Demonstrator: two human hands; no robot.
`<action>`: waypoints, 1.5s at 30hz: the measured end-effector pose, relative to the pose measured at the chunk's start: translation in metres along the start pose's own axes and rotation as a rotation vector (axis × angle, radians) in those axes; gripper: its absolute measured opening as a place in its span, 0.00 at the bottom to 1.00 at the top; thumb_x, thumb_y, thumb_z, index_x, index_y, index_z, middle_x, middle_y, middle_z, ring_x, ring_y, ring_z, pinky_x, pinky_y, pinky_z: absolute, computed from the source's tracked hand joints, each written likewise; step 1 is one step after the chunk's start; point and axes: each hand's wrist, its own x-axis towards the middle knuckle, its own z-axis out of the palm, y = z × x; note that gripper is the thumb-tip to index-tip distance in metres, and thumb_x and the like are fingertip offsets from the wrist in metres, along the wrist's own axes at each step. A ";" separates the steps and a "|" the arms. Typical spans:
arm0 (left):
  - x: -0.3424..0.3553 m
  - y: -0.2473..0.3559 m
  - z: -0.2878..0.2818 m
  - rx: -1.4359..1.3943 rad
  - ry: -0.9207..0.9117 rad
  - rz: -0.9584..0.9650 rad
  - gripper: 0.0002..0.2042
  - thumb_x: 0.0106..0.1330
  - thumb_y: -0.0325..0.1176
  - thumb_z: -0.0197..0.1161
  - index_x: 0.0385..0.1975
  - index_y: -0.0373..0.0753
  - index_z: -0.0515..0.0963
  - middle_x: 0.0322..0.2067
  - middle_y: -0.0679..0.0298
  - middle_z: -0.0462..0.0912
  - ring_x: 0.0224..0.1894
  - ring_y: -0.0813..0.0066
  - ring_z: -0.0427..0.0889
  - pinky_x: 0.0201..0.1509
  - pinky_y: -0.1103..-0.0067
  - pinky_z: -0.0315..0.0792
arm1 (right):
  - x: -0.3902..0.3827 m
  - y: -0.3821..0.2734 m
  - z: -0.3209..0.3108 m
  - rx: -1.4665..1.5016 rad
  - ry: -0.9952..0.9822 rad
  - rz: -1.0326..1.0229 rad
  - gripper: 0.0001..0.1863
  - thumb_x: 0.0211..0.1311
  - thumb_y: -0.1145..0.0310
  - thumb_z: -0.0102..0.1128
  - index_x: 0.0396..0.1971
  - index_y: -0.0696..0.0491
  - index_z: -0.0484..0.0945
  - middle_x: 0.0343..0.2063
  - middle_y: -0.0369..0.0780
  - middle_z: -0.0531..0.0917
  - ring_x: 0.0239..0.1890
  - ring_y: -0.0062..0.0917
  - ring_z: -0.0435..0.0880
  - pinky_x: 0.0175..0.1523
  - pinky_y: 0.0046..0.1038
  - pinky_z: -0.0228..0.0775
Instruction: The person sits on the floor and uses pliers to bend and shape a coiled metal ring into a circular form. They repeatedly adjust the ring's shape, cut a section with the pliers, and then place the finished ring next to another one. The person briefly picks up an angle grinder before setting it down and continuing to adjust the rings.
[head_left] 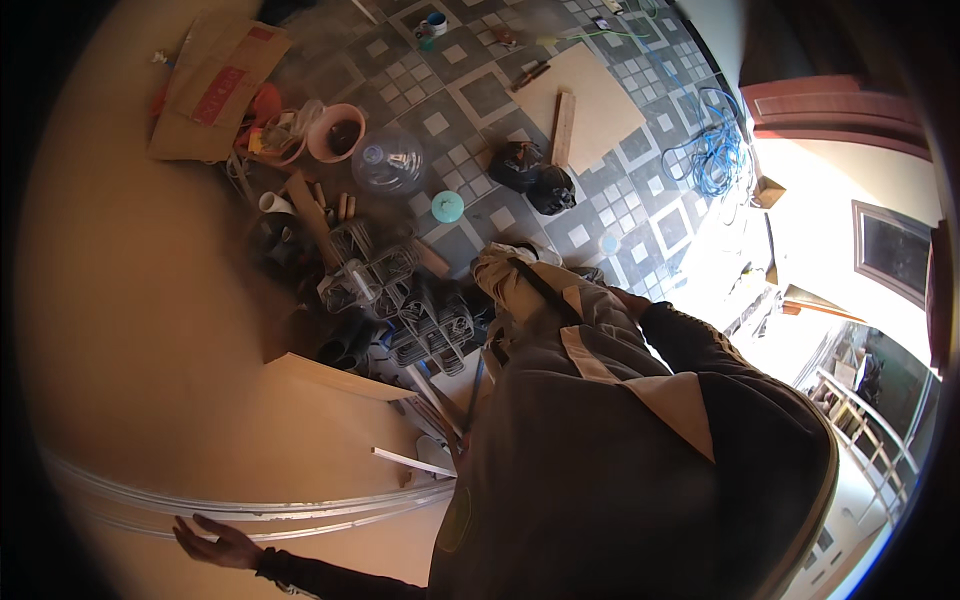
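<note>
At the lower left my left hand (216,546) is stretched out with its fingers spread, holding nothing. It is beside long pale rails (270,510) that run along the tan wall; I cannot tell whether it touches them. My right hand (627,301) hangs by my right thigh, just past the dark sleeve. Its fingers are mostly hidden in shadow, so their state and anything in them do not show. My dark jacket (600,490) and light trousers (505,280) fill the lower middle.
Bent metal wire pieces (400,300) are piled on my left. Beyond them are a clear water jug (390,165), pink bucket (333,135), cardboard (225,85) and teal round object (447,207). Ahead lie black bags (552,190), a plank (563,130) on a board (600,100) and coiled blue cable (715,155).
</note>
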 end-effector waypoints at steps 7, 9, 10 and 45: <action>-0.043 0.281 0.038 -0.631 -0.243 0.063 0.15 0.76 0.32 0.61 0.56 0.30 0.79 0.56 0.45 0.79 0.59 0.47 0.78 0.65 0.58 0.73 | 0.007 0.002 -0.069 0.044 -0.026 -0.092 0.25 0.72 0.47 0.58 0.59 0.49 0.78 0.51 0.36 0.83 0.53 0.25 0.81 0.56 0.32 0.73; -0.080 0.355 0.041 -0.811 -0.433 -0.011 0.16 0.75 0.32 0.62 0.56 0.29 0.78 0.56 0.46 0.80 0.58 0.49 0.79 0.64 0.61 0.73 | -0.008 -0.004 -0.104 0.129 0.001 -0.095 0.24 0.72 0.47 0.58 0.58 0.49 0.78 0.50 0.36 0.83 0.52 0.25 0.81 0.55 0.32 0.73; -0.098 0.391 0.040 -0.963 -0.561 -0.066 0.16 0.74 0.32 0.63 0.56 0.29 0.78 0.55 0.47 0.80 0.57 0.50 0.80 0.63 0.63 0.74 | -0.016 -0.006 -0.122 0.232 0.047 -0.033 0.19 0.72 0.49 0.58 0.49 0.48 0.79 0.39 0.34 0.83 0.40 0.21 0.81 0.44 0.29 0.74; -0.472 1.239 0.255 -0.597 -1.481 -1.044 0.32 0.59 0.48 0.65 0.64 0.48 0.70 0.55 0.49 0.80 0.62 0.50 0.77 0.66 0.53 0.62 | 0.567 -0.044 -0.061 -1.837 -0.287 -0.764 0.20 0.73 0.54 0.57 0.60 0.43 0.76 0.52 0.35 0.84 0.56 0.28 0.83 0.63 0.38 0.67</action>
